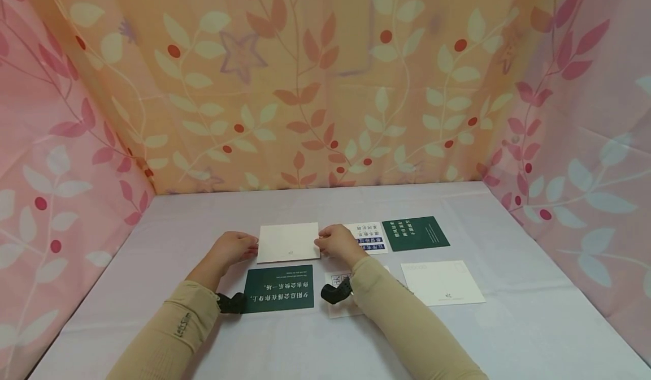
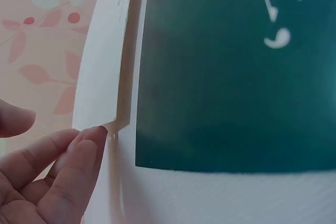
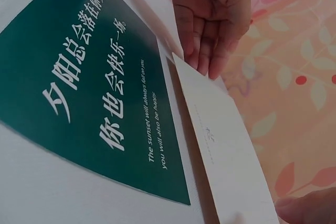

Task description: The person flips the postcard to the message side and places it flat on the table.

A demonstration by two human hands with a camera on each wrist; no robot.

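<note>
A white postcard (image 1: 289,241) with small print near its lower edge sits between my two hands. My left hand (image 1: 236,251) holds its left edge; in the left wrist view the fingertips (image 2: 94,135) meet a corner. At the opposite edge my right hand (image 1: 339,243) pinches the card, and a fingertip (image 3: 294,211) shows at the border of the right wrist view. The card's near edge is slightly raised, with a shadow beneath. Directly in front lies a green card (image 1: 280,289) with white Chinese characters and smaller English text.
Right of my right hand lie a white card with blue bands (image 1: 373,238) and another green card (image 1: 414,233). A white postcard (image 1: 442,284) lies nearer, at right. My right forearm partly covers a printed white card (image 1: 342,310). Patterned cloth walls (image 1: 325,86) enclose the white table (image 1: 203,207).
</note>
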